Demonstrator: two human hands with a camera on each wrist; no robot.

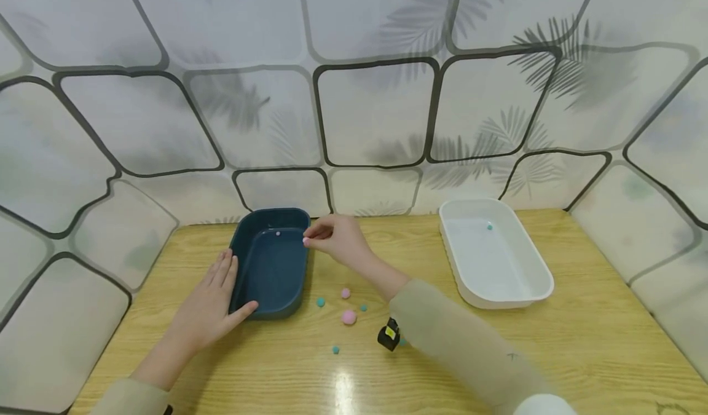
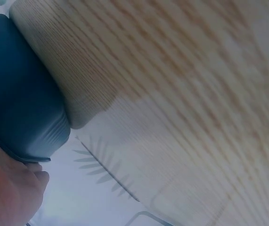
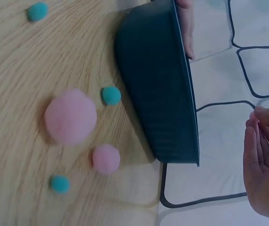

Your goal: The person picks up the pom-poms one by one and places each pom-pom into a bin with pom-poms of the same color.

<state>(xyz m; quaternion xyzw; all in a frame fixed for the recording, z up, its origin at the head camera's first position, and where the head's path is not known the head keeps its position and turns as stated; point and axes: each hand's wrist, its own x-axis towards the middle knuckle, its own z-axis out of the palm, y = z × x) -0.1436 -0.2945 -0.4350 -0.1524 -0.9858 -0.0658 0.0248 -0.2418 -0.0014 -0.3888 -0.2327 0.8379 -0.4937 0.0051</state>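
My right hand pinches a small pink pompom between thumb and fingertips, at the right rim of the dark blue tray. In the right wrist view the pink pompom peeks out between the fingertips. Inside that tray, near its far end, lies one small pink pompom. With fingers straight, my left hand rests along the tray's left side, thumb at the near corner. Right of the tray, a large pink pompom, a smaller pink pompom and several turquoise pompoms lie loose on the table.
A white tray stands on the right of the wooden table, holding a small turquoise pompom. Behind the table rises a patterned backdrop. A small black device shows beside the right sleeve.
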